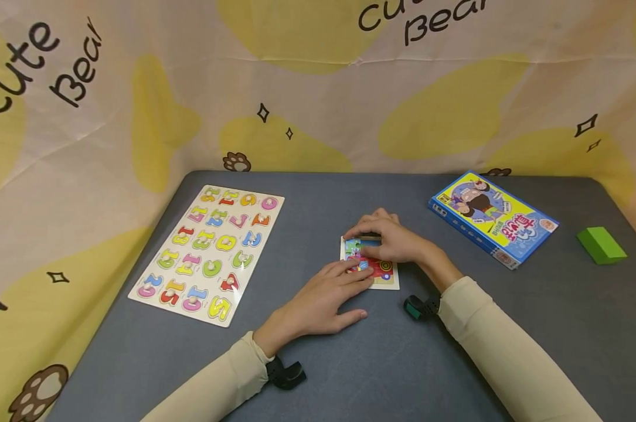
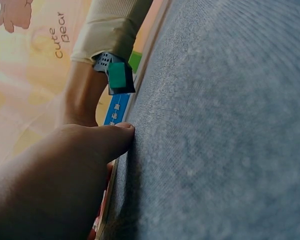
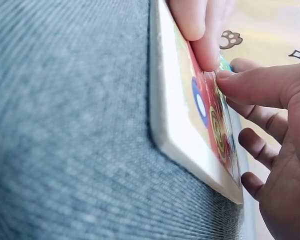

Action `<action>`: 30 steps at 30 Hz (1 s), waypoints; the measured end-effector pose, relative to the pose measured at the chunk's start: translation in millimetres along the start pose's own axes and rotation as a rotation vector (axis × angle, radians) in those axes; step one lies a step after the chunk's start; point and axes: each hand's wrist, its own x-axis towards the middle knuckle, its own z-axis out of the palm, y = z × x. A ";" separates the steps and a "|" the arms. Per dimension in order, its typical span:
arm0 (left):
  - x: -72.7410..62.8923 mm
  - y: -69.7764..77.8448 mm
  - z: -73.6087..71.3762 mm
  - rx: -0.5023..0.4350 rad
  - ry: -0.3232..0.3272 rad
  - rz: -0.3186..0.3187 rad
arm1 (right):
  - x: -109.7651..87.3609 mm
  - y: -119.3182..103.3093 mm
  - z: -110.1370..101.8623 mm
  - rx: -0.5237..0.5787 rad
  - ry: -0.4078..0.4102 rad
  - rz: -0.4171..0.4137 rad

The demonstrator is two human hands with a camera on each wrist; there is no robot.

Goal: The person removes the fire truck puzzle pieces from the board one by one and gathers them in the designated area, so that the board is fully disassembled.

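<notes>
A small jigsaw puzzle (image 1: 390,282) in a pale frame lies flat on the table, with colourful pictures in red, blue and green. My left hand (image 1: 323,296) rests on its near left part with straight fingers, the thumb set apart on the table. Over the far side arches my right hand (image 1: 397,237). Its thumb and index finger pinch a greenish-blue puzzle piece (image 1: 353,245) at the puzzle's far left corner. In the right wrist view, the right thumb (image 3: 250,87) touches the puzzle's surface close to the left fingers (image 3: 210,45). Both hands hide much of the picture.
To the left lies a white board (image 1: 223,258) with several coloured number pieces. A blue and yellow box (image 1: 494,217) sits at the back right, and a green block (image 1: 601,245) stands farther right. Patterned cloth (image 1: 307,88) hangs behind the grey table (image 1: 339,375).
</notes>
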 end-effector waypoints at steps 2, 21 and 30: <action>-0.3 0.4 -0.4 -0.014 0.003 0.001 | -0.4 -1.1 0.2 -0.008 -0.003 -0.005; -1.3 -0.9 0.0 -0.061 -0.026 -0.027 | 0.0 2.8 -3.1 0.020 0.016 0.089; -2.9 -0.7 0.8 -0.119 -0.039 -0.075 | 1.5 24.4 -13.0 0.081 0.103 0.172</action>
